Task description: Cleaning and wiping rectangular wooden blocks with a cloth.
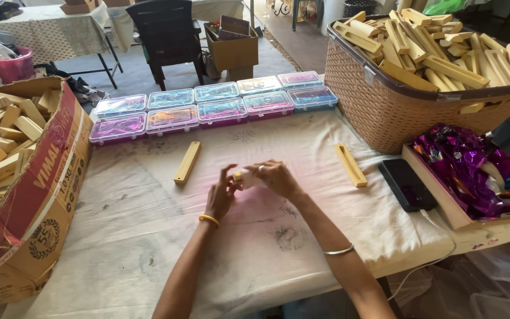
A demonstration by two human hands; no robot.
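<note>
My left hand point(221, 194) and my right hand point(273, 177) meet over the middle of the cloth-covered table point(149, 236). Together they pinch a small pale object point(244, 177), mostly hidden by the fingers. A gold bangle sits on my left wrist, a silver one on my right forearm. A grooved wooden block point(188, 162) lies on the cloth to the left of my hands. A second wooden block point(350, 165) lies to the right.
Two rows of clear plastic boxes point(215, 106) with shiny contents line the far side. A cardboard box point(25, 189) of wooden blocks stands left, a woven basket point(385, 106) of blocks at back right. A black phone point(407, 184) and a tray of purple foil point(473, 171) lie right.
</note>
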